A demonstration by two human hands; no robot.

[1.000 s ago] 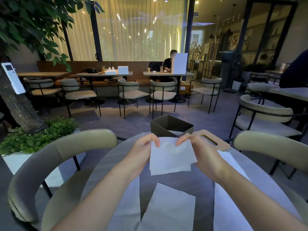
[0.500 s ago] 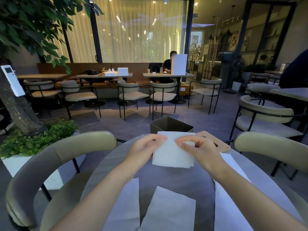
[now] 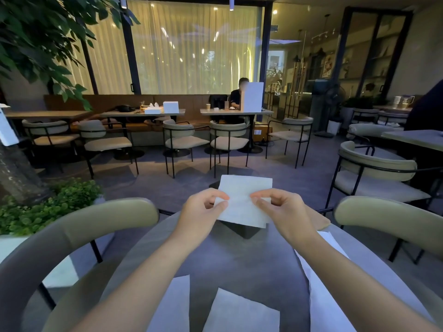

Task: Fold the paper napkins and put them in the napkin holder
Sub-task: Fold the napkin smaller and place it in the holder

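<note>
1. My left hand (image 3: pixel 203 209) and right hand (image 3: pixel 280 207) each pinch a side of the folded napkin (image 3: pixel 242 200), held upright above the worktop's (image 3: pixel 239 264) far edge.
2. Napkin holder (image 3: pixel 242 231) sits just beneath it, mostly hidden; contents unseen.
3. Three flat napkins (image 3: pixel 242 312) lie along the near edge.

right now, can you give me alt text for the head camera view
Both hands, left hand and right hand, pinch a folded white napkin up over a dark napkin holder on a round grey table. Three flat napkins lie near the table's front edge, with cafe chairs and tables behind.
</note>
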